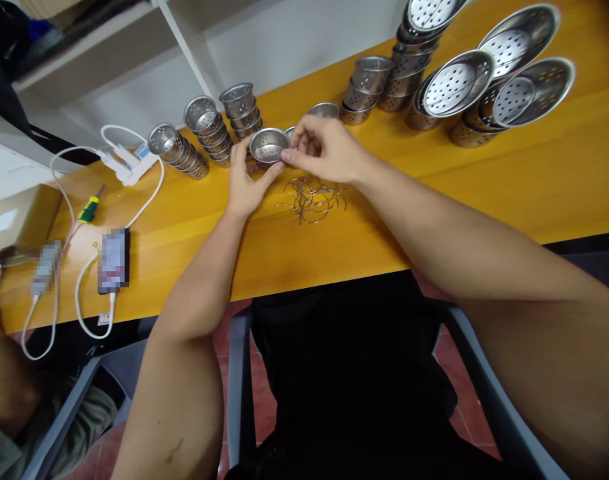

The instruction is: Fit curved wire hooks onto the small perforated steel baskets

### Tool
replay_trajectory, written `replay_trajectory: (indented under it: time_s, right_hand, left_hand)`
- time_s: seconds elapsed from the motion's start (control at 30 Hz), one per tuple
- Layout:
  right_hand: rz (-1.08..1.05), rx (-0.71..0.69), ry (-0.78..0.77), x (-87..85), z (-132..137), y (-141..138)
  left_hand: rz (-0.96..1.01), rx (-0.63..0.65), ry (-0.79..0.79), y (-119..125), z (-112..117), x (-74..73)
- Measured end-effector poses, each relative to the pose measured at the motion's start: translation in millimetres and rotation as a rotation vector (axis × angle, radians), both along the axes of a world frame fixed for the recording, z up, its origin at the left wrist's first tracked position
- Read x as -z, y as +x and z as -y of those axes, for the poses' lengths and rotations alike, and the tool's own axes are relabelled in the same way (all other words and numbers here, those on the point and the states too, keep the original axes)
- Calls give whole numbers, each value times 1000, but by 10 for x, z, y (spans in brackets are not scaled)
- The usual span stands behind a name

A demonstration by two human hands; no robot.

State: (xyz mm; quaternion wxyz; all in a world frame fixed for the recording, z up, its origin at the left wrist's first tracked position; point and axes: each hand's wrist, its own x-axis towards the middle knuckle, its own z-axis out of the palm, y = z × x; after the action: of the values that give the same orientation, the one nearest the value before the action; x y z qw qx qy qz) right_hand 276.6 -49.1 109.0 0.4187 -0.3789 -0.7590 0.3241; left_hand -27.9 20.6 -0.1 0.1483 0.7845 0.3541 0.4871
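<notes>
My left hand [246,183] is wrapped around a small perforated metal cup [269,145], thumb in front and fingers at its far left side. The cup is tilted so that its inside shows. At its right rim is my right hand [322,150], thumb tip against the edge and fingers curled. Whether a thin wire is between those fingers is too small to tell. Just below the hands lies a loose pile of thin curved wires [314,200]. Behind my right hand stands another metal cup [324,110], partly hidden.
Stacks of perforated cups stand behind on the left [202,117] and right [367,73], with wider flared ones [459,83] farther right. A power strip [134,167], screwdriver [90,208], phone [113,261] and cardboard box [22,223] lie left. Another person's arm [7,367] shows at lower left.
</notes>
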Motion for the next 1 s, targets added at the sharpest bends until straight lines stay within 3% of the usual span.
replay_trajectory:
  time_s: [0.1,0.27,0.5,0.67,0.83,1.0]
  right_hand:
    - [-67,80,19,40,-40,-45]
    - [-26,10,0,-41,-20,-30]
    - [-7,58,93,22,-62,-44]
    - [-71,210,171,68,-266,62]
    - [-170,267,76,231,-561,192]
    - [-142,233,51,309,-621,121]
  left_hand:
    - [-16,27,-5,61,61,-27]
    - [-55,53,-34,190,192,-102]
    - [-43,82,-22,208,134,-80]
    - [-90,122,-91,219,68,68]
    - [-166,186,-119,239,-24,325]
    - [-209,212,-101,242,-34,326]
